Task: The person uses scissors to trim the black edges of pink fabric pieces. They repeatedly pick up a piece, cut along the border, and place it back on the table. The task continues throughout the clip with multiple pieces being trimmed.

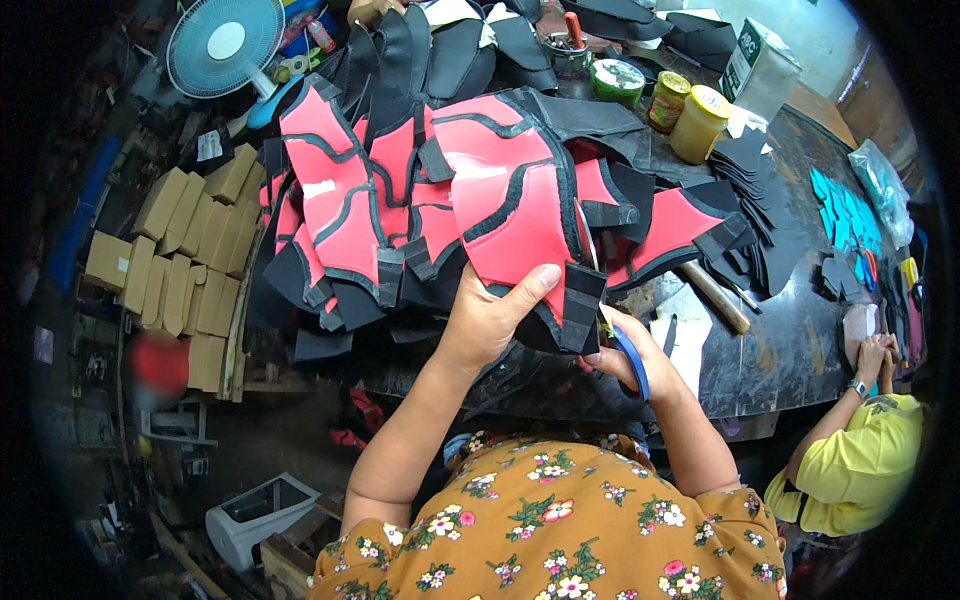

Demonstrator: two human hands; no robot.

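Observation:
My left hand [487,322] is closed on a pink shoe upper [515,205] with black trim and black tabs, its thumb lying over the front near the lower edge. Blue-handled scissors [629,352] are in my right hand [655,362], with fingers through the loops. Their blades run up along the right edge of the upper, mostly hidden by it. Directly behind and to the left lies a heap of similar pink and black uppers [335,205]. Another upper [670,228] rests to the right of the held one.
A wooden-handled hammer [720,303] and white paper [683,335] lie right on the dark table [770,360]. Farther back stand a yellow jar [700,124], a metal can [757,68] and stacked black pieces [742,180]. Left are cardboard boxes [195,215] and a fan [226,45]. A person in yellow [865,460] works at right.

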